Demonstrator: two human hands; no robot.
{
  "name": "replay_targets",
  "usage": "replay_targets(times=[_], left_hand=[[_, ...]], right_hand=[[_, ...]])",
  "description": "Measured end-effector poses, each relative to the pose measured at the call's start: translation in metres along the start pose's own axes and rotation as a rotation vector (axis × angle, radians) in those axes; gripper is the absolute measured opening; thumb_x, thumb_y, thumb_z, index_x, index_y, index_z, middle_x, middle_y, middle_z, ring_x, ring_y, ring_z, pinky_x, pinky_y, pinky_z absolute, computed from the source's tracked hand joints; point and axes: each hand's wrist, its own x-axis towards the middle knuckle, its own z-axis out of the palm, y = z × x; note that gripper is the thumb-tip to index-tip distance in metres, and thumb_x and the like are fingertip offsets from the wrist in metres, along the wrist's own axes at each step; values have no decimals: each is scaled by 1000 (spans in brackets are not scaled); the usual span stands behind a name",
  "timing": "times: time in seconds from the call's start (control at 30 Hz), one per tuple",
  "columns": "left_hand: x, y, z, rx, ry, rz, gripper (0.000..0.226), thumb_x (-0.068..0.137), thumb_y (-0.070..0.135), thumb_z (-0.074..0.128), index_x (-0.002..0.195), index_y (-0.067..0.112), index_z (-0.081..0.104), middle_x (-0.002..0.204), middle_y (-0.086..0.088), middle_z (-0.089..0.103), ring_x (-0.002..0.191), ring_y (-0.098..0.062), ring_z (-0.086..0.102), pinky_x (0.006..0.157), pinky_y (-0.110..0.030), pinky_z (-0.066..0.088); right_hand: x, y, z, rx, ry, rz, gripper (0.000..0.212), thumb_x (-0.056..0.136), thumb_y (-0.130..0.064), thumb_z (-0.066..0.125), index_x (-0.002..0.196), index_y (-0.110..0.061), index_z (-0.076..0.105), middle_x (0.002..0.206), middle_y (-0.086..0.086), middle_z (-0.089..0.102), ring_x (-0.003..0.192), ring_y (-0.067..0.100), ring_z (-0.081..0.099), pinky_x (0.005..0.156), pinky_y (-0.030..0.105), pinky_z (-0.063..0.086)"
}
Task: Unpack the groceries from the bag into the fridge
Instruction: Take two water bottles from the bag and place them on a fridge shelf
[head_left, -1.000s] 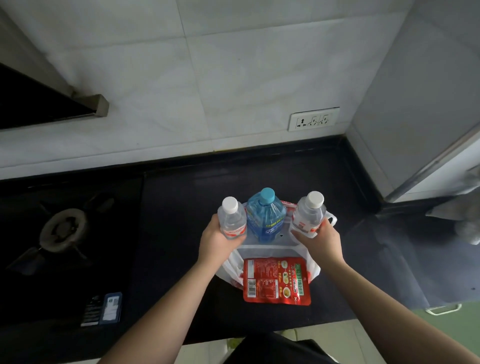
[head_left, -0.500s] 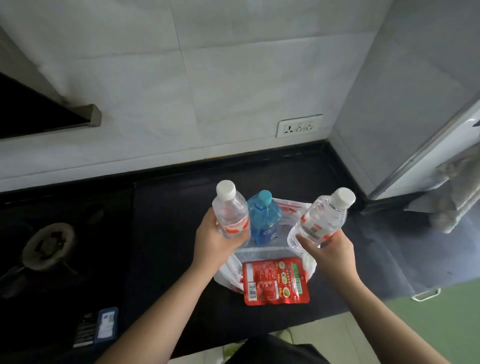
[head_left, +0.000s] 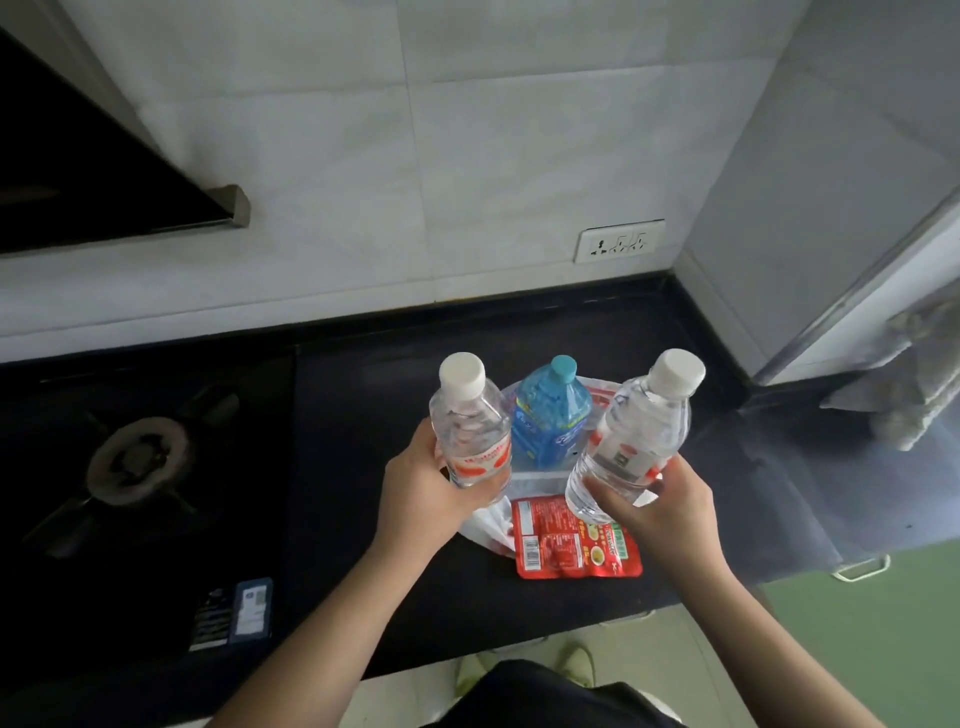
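My left hand (head_left: 426, 488) grips a clear water bottle (head_left: 470, 428) with a white cap and red label, held upright above the counter. My right hand (head_left: 662, 501) grips a second clear water bottle (head_left: 631, 436), tilted to the right. Between them a blue bottle (head_left: 550, 410) with a teal cap stands in the white plastic bag (head_left: 485, 522) on the black counter. A red flat food packet (head_left: 571, 545) lies at the bag's front, partly under my right hand. The grey fridge (head_left: 841, 171) stands at the right.
A gas burner (head_left: 137, 460) sits on the black hob at the left, with a range hood (head_left: 104, 171) above it. A wall socket (head_left: 618, 241) is behind the bag. A grey cloth (head_left: 909, 384) hangs by the fridge. The counter's front edge is near my body.
Both hands have lifted their water bottles up out of the bag and toward me. The right bottle has tilted to the right. The blue bottle and red packet stay put.
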Motion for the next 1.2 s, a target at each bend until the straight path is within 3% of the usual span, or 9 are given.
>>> replay_targets(times=[0.17, 0.33, 0.57, 0.8, 1.03, 1.2], left_hand=[[-23, 0, -16, 28, 76, -69, 61, 61, 40, 89, 112, 21, 60, 98, 22, 65, 89, 21, 57, 73, -2, 45], [-51, 14, -28, 24, 139, -194, 55, 62, 43, 88, 108, 26, 63, 94, 17, 72, 90, 8, 65, 74, -11, 53], [-99, 53, -17, 15, 220, -345, 51, 59, 37, 90, 102, 34, 62, 92, 19, 72, 88, 7, 66, 73, -10, 51], [-162, 81, 0, -16, 368, -530, 48, 57, 25, 92, 93, 38, 62, 85, 25, 71, 81, 7, 67, 69, -11, 51], [-250, 98, -26, -2, 568, -674, 44, 59, 26, 91, 93, 36, 63, 84, 29, 69, 78, 8, 65, 68, -16, 50], [-316, 100, -53, 12, 739, -755, 52, 58, 27, 92, 99, 41, 63, 85, 32, 69, 83, 11, 64, 65, -3, 45]], right_hand=[[-9, -10, 4, -46, -97, -67, 63, 65, -41, 83, 118, -21, 56, 106, -13, 61, 93, 6, 58, 76, 21, 49], [-10, -6, 8, -24, -217, -146, 62, 63, -51, 80, 115, -27, 55, 106, -12, 64, 92, 9, 63, 76, 28, 55], [-19, 13, -12, 14, -317, -279, 58, 65, -55, 79, 113, -39, 51, 107, -18, 64, 97, 4, 64, 81, 34, 58], [-28, 24, -25, 17, -450, -396, 55, 61, -59, 80, 105, -36, 56, 97, -19, 67, 91, 2, 64, 78, 36, 56], [-72, -1, 3, 12, -700, -515, 50, 63, -52, 82, 102, -39, 55, 87, -25, 66, 84, -9, 62, 71, 13, 46], [-123, -22, 34, 44, -888, -585, 48, 61, -47, 85, 99, -38, 57, 90, -21, 68, 83, -11, 63, 67, 8, 49]])
